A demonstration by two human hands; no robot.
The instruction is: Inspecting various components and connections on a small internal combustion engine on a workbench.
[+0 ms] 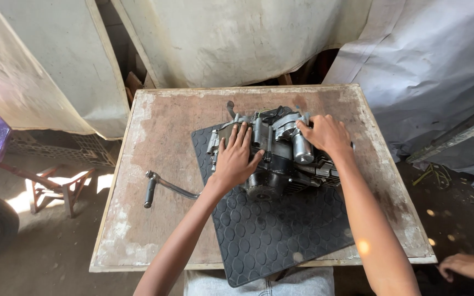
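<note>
Press your left hand [236, 159] flat on the engine [278, 156]; grip its top firmly with your right hand [327, 134]; steady it on the mat [281, 230].

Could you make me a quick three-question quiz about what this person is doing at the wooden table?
1. True or false: both hands rest on the grey metal motorcycle engine.
2. What lies under the engine? A) black rubber mat with a hexagon pattern B) a towel C) bare wood
3. Fill in: the bent metal kick lever with a dark grip sticks out on the person's ____ side, over the worn wooden table.

Key:
1. True: the left hand lies flat on it, the right hand on its top.
2. A
3. left
</note>
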